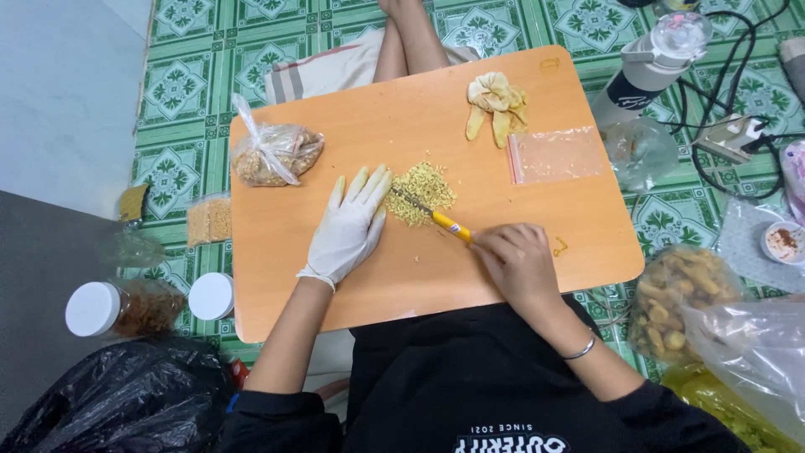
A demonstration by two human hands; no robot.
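My left hand (350, 225), in a white glove, lies flat on the orange board (335, 277) with its fingertips touching a pile of chopped yellow bits (423, 191). My bare right hand (517, 258) grips the yellow handle of a small knife (442, 220) whose blade reaches into the pile. A crumpled yellowish glove (495, 101) lies at the board's far side. Beside that glove sits a small clear zip bag (555, 154). A tied plastic bag of brown pieces (272, 153) rests at the board's left.
Left of the board on the green tiled floor (180, 92) stand two white-lidded jars (109, 309), a black plastic bag (117, 403) and a small packet (210, 220). To the right are a bottle (650, 63), cables, a bag of yellow chunks (683, 298) and a small cup (784, 242). A person's leg (407, 42) lies beyond the board.
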